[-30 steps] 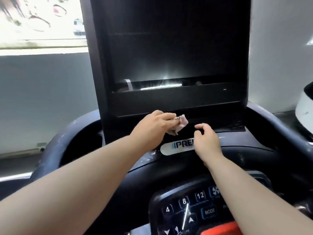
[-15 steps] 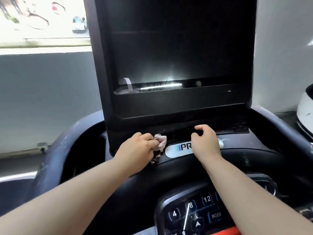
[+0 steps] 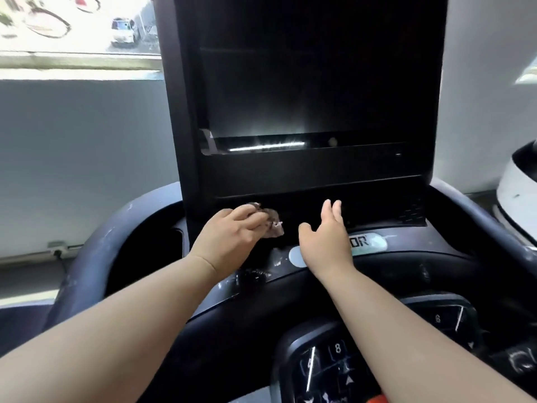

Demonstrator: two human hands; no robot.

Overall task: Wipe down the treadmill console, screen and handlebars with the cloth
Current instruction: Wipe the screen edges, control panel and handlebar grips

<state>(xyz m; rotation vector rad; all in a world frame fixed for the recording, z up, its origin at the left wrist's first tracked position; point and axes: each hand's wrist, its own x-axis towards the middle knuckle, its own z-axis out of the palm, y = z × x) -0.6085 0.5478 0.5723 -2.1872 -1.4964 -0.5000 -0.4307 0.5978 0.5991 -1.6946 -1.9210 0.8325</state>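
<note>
reaching forward at frame centre, the left grip (image 3: 229,239) clutches the crumpled cloth (image 3: 274,226) against the console (image 3: 406,242) below the screen (image 3: 305,91); just right of it, the right grip (image 3: 325,242) is released, fingers straight.

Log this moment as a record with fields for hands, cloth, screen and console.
left hand: grips the cloth at the foot of the screen
right hand: open, fingers straight, over the logo plate; contact unclear
cloth: crumpled, against the console
screen: dark, glare streak near its lower edge
console: black, pale smears left of the logo plate; keypad nearest the person
</note>
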